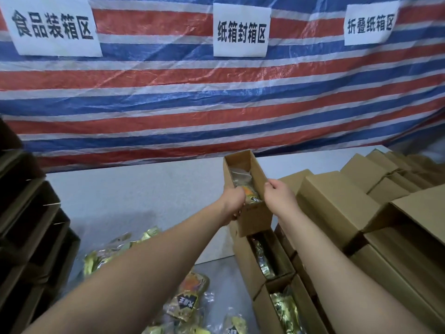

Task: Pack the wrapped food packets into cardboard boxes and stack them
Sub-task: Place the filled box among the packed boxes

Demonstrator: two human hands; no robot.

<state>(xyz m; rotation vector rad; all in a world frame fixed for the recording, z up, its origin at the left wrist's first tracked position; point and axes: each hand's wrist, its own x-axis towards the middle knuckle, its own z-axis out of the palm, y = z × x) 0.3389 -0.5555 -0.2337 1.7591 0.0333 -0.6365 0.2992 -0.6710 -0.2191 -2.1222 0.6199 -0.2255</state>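
Observation:
A long open cardboard box [256,219] holding wrapped food packets [242,180] is held between both hands, on top of a row of filled open boxes. My left hand [232,201] grips the box's left wall. Its right rim is gripped by my right hand [278,192]. Two more open boxes [258,263] with gold-wrapped packets inside sit right below it. Loose packets [187,297] lie on the table near me at the lower middle.
Closed cardboard boxes [337,201] are stacked at the right. Dark empty open boxes [31,213] are piled at the left. A white table [144,196] runs back to a striped tarp wall [216,104] with paper signs.

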